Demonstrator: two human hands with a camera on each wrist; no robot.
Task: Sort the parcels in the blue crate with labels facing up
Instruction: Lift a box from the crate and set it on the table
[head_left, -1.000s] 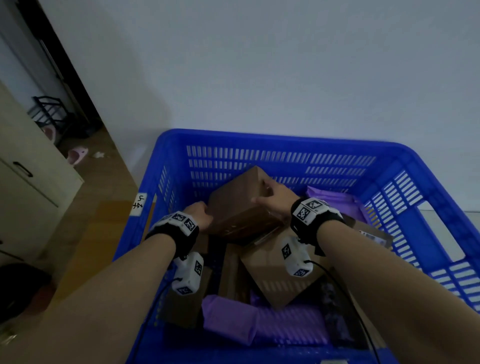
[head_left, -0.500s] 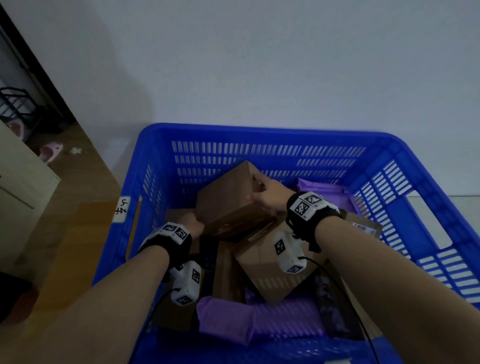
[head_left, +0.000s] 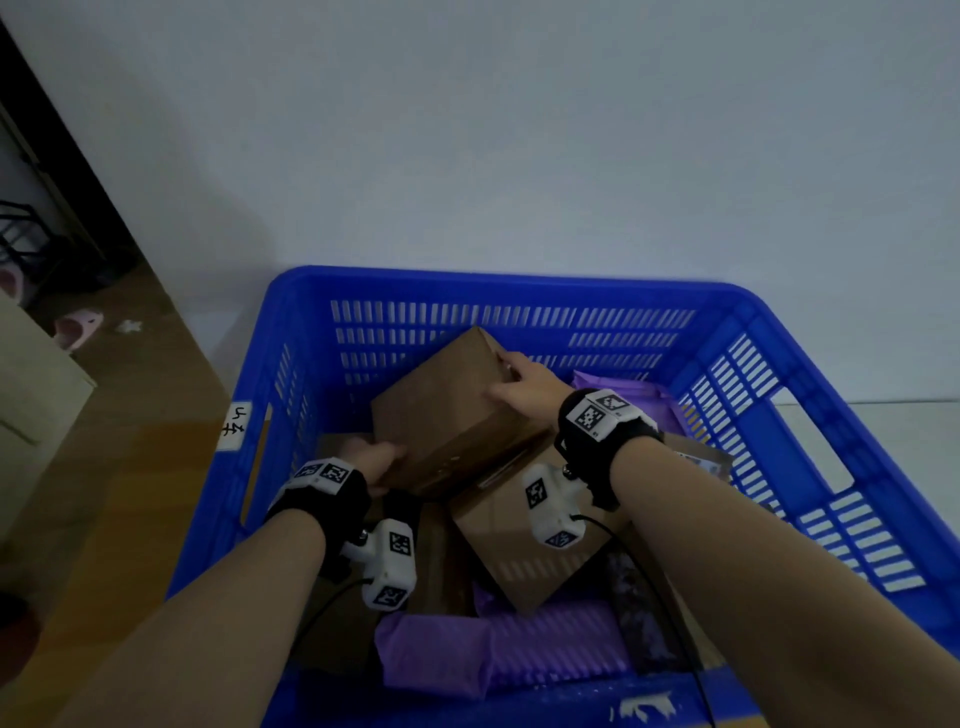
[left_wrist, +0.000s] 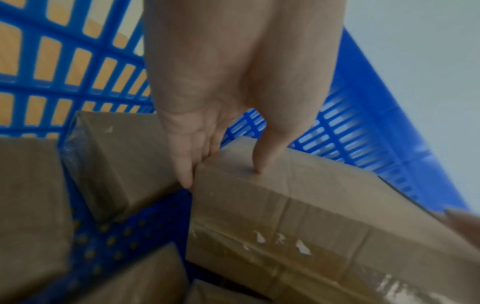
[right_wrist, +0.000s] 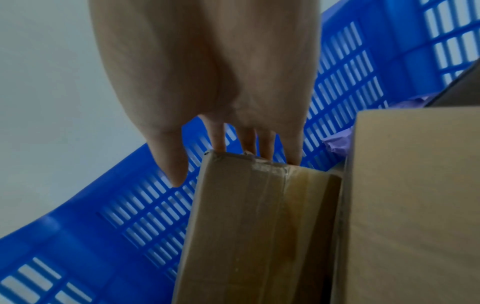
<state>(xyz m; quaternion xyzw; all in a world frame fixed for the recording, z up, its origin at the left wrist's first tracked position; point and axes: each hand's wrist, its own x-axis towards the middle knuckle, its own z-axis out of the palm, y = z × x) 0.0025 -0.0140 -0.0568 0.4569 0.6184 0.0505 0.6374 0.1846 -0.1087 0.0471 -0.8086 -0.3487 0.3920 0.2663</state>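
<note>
A brown cardboard box lies tilted on top of the other parcels in the blue crate; no label shows on its upper face. My left hand grips its near-left corner, thumb on top and fingers down the side of the box. My right hand holds the far right end, with its fingers hooked over the taped end of the box. Its thumb hangs beside the box.
Under the held box lie another brown box, smaller boxes at the left and purple mailers front and back right. The crate stands against a white wall. Wooden floor and a cabinet lie to the left.
My left hand has slid down the box's left edge to its near corner. The right hand keeps its hold on the far end. The head view has shifted sideways.
</note>
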